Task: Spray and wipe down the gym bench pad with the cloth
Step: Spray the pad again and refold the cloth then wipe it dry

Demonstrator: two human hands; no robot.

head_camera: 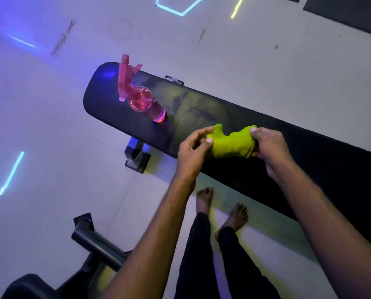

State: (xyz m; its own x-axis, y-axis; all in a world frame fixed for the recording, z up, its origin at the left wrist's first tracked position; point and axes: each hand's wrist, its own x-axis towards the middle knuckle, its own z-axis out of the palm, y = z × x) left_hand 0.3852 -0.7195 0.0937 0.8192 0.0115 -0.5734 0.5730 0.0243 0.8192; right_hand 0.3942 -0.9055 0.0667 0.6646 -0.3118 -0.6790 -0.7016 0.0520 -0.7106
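**Cloth bunched in both hands, wipe about to start**

Bare forearms reach in from the bottom of the view, over two bare feet [221,209] on the pale floor [50,130]. Both hands meet just above the near edge of the bench pad [212,108]. The left hand [191,152] pinches one end of the yellow-green cloth [232,141] between thumb and fingers; the right hand [270,147] has its grip clamped on the other end. The cloth is crumpled between them, not yet flat on the pad.

The pink spray bottle [139,96] stands on the pad toward its rounded far-left end, well apart from the hands. Streaky sheen across the middle of the pad suggests spraying is done, so this looks like the gathering-up before wiping. Next, the cloth probably needs pressing flat and drawing along the pad.

Open pad runs right with nothing in the way. Leftward, the bottle blocks the stroke and sits close to the pad's edges; a dark metal frame [98,249] stands near the left elbow.
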